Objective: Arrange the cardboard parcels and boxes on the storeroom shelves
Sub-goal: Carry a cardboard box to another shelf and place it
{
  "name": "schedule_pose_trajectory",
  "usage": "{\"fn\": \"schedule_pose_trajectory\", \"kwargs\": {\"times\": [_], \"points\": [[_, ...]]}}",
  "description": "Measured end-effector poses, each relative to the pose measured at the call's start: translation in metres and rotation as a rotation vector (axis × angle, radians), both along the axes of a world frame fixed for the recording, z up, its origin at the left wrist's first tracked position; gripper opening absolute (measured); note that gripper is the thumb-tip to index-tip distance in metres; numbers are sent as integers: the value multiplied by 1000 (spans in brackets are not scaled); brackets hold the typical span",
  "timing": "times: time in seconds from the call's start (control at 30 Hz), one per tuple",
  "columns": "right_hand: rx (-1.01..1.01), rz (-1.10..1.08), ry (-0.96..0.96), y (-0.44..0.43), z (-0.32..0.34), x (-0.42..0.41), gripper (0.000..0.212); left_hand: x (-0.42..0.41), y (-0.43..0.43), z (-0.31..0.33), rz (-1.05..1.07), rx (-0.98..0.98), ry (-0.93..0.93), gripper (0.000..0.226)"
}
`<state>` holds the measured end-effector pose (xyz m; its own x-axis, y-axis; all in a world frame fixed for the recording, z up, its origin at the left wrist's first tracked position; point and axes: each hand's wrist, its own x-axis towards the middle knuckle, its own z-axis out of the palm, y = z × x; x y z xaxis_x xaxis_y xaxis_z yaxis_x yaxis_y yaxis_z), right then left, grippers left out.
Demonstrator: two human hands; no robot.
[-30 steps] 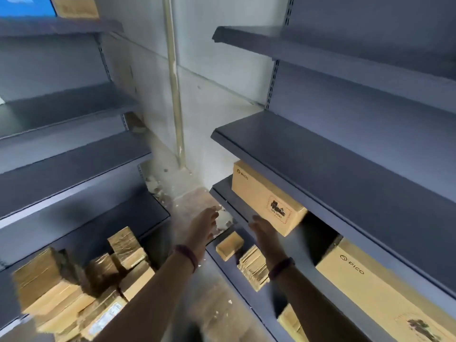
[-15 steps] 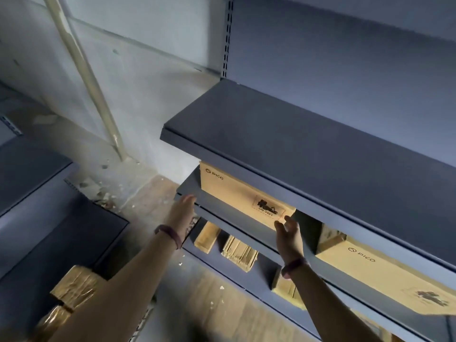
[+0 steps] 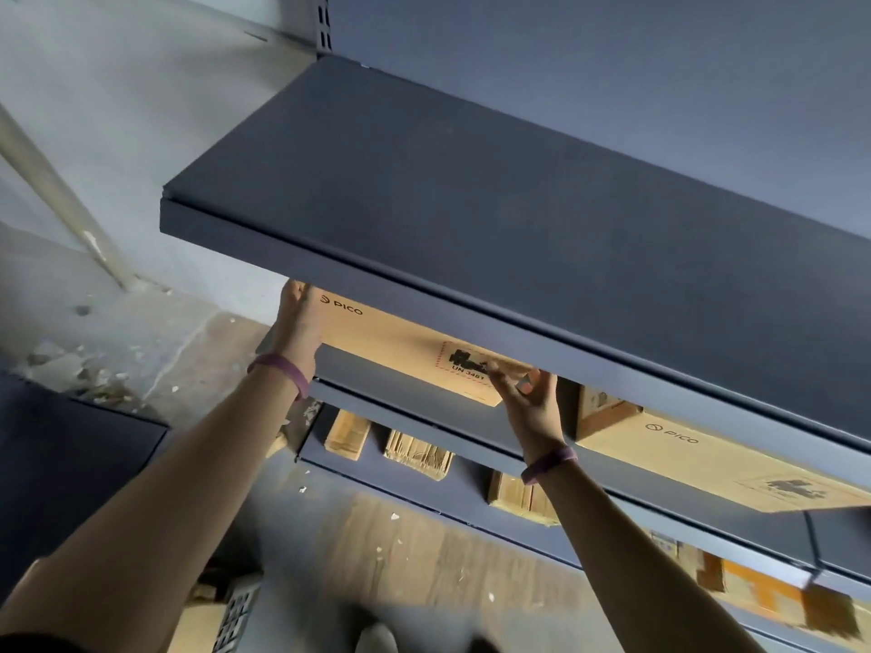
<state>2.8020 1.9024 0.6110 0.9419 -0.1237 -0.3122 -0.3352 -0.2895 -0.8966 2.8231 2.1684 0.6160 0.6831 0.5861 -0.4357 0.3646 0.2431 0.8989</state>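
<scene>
Both arms stretch upward. The left hand (image 3: 296, 322) presses straight fingers against the left end of a box (image 3: 391, 344); the right hand (image 3: 532, 402) pinches its right end, fingers curled.

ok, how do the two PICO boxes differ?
Left PICO box: left hand presses its left end, right hand grips its right corner; right PICO box is untouched. The left box's label reads UN 3481; the right box's is blurred. Both are brown cardboard with PICO logos, on one shelf.
</scene>
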Motion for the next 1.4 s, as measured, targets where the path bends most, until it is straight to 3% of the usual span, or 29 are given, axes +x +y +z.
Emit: {"fn": "schedule_pose_trajectory", "kwargs": {"times": [0.03,0.1,0.2,0.27,0.4,0.43,0.47,0.5,0.57,0.83,1.0,1.3,1.4], "points": [[23,-12,0,2,2,5,8,4,0,-2,9,2,2,22],[110,-97,115,4,5,14,25,8,1,-2,18,0,-6,24],[200,-195,263,3,2,27,20,13,4,-6,4,6,11,34],[320,-263,309,0,-4,32,39,12,2,-7,14,18,5,26],[391,-324,321,-4,-3,30,44,-10,-4,-6,95,-15,-49,6],[257,-226,313,-7,-1,25,46,-19,-5,-3,100,-5,-56,10],[274,-237,313,-9,0,22,45,-29,-6,-2,91,7,-50,15],[432,-268,318,-12,1,19,37,-41,-8,2,87,18,-45,16],[343,-200,212,-12,13,1,20,-65,-14,14,101,49,-53,16],[381,76,43,-30,76,-56,16,-172,-52,67,303,92,-73,27],[299,206,58,-56,106,-91,28,-242,-86,100,438,124,-75,22],[89,470,39,-105,153,-139,48,-345,-149,142,592,255,82,53],[45,503,38,-112,160,-148,54,-365,-163,154,607,287,111,50]]}}
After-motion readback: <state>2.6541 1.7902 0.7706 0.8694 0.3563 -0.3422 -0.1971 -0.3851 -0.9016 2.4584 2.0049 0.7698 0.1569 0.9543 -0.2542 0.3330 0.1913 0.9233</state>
